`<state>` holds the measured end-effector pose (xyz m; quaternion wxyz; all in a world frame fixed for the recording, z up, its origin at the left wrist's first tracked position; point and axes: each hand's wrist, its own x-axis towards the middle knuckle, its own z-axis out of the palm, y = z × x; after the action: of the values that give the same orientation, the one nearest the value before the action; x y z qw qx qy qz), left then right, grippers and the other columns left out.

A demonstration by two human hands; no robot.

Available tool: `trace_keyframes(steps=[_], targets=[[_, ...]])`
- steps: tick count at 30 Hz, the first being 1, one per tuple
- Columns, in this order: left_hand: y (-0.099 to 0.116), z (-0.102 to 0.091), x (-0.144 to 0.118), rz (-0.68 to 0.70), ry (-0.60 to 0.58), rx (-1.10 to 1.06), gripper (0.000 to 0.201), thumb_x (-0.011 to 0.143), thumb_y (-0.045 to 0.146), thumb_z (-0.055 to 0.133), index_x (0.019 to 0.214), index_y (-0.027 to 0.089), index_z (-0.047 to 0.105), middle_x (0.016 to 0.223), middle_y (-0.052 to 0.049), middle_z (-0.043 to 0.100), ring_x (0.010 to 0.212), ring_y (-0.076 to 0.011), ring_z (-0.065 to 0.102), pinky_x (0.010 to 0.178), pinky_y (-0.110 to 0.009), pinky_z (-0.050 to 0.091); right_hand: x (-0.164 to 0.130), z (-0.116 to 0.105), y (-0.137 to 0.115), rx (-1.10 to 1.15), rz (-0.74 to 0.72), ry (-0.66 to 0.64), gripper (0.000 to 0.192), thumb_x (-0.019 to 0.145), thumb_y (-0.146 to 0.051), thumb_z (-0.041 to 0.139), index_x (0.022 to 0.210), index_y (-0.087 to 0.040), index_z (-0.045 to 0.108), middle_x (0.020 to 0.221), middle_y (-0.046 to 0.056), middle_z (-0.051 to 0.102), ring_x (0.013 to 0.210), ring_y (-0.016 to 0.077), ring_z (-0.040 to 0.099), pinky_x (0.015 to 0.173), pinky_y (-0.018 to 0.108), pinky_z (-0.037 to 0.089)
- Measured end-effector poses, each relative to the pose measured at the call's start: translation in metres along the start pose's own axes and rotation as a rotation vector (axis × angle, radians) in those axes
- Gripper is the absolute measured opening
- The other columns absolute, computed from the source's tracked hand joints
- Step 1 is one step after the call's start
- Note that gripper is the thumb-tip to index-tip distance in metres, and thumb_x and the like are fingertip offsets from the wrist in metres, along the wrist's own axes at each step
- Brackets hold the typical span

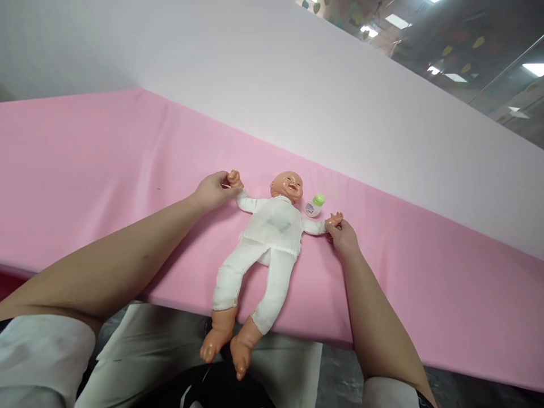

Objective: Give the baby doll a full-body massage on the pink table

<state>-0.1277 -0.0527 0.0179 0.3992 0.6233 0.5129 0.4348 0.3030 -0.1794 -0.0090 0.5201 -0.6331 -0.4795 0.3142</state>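
head view: we pinch the baby doll (pixel 272 238) by its outstretched wrists, left hand (pixel 215 190) and right hand (pixel 344 237) both closed on it, on the pink pad (pixel 85 170). its feet overhang the edge; pulling may slide it off or tip the small bottle (pixel 314 205).

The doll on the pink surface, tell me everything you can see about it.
The doll is a bald baby figure with a plastic-looking head, hands and feet, dressed in a white cloth top and trousers with a faint greyish mark on the chest. It lies on its back on the pink mat, arms spread, bare feet hanging past the near edge. The left hand holds one doll hand, the right hand the other. A small green-capped bottle lies beside its head.
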Motion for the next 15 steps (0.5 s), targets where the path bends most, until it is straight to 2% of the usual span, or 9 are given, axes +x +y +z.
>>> trace_keyframes(steps=[3, 5, 9, 12, 15], targets=[[0.012, 0.005, -0.012, 0.066, -0.067, -0.135, 0.037, 0.066, 0.031, 0.084, 0.096, 0.02, 0.065, 0.093, -0.004, 0.072, 0.083, -0.0198, 0.068, 0.073, -0.03, 0.052, -0.011, 0.012, -0.016, -0.079, -0.105, 0.141, 0.043, 0.079, -0.04, 0.087, 0.113, -0.024, 0.066, 0.106, 0.008, 0.076, 0.092, 0.0232, 0.072, 0.073, 0.033, 0.061], [0.019, 0.009, -0.021, 0.139, -0.126, -0.117, 0.041, 0.064, 0.032, 0.085, 0.099, 0.02, 0.068, 0.098, -0.005, 0.074, 0.083, -0.0198, 0.068, 0.076, -0.032, 0.053, -0.024, 0.024, -0.028, -0.128, -0.227, 0.127, 0.043, 0.08, -0.038, 0.086, 0.115, -0.025, 0.065, 0.114, 0.009, 0.075, 0.097, 0.0234, 0.072, 0.077, 0.033, 0.061], [0.03, 0.02, -0.039, 0.306, -0.309, 0.095, 0.035, 0.069, 0.037, 0.084, 0.1, 0.023, 0.077, 0.099, -0.004, 0.076, 0.08, -0.0198, 0.066, 0.071, -0.031, 0.051, -0.057, 0.049, -0.052, -0.311, -0.507, -0.055, 0.033, 0.084, -0.029, 0.081, 0.113, -0.028, 0.065, 0.119, 0.007, 0.075, 0.099, 0.0243, 0.071, 0.085, 0.039, 0.06], [0.035, 0.028, -0.047, 0.495, -0.433, 0.241, 0.028, 0.073, 0.034, 0.079, 0.099, 0.024, 0.079, 0.096, -0.004, 0.074, 0.084, -0.0207, 0.066, 0.072, -0.03, 0.05, -0.072, 0.064, -0.062, -0.476, -0.73, -0.187, 0.032, 0.083, -0.02, 0.075, 0.114, -0.029, 0.067, 0.114, 0.006, 0.075, 0.104, 0.0271, 0.069, 0.091, 0.045, 0.059], [0.039, 0.032, -0.05, 0.632, -0.485, 0.38, 0.025, 0.075, 0.027, 0.073, 0.1, 0.022, 0.077, 0.096, -0.004, 0.071, 0.092, -0.0209, 0.064, 0.079, -0.029, 0.05, -0.076, 0.074, -0.067, -0.6, -0.829, -0.301, 0.031, 0.083, -0.013, 0.071, 0.11, -0.027, 0.068, 0.111, 0.006, 0.075, 0.104, 0.0283, 0.067, 0.097, 0.048, 0.056]])
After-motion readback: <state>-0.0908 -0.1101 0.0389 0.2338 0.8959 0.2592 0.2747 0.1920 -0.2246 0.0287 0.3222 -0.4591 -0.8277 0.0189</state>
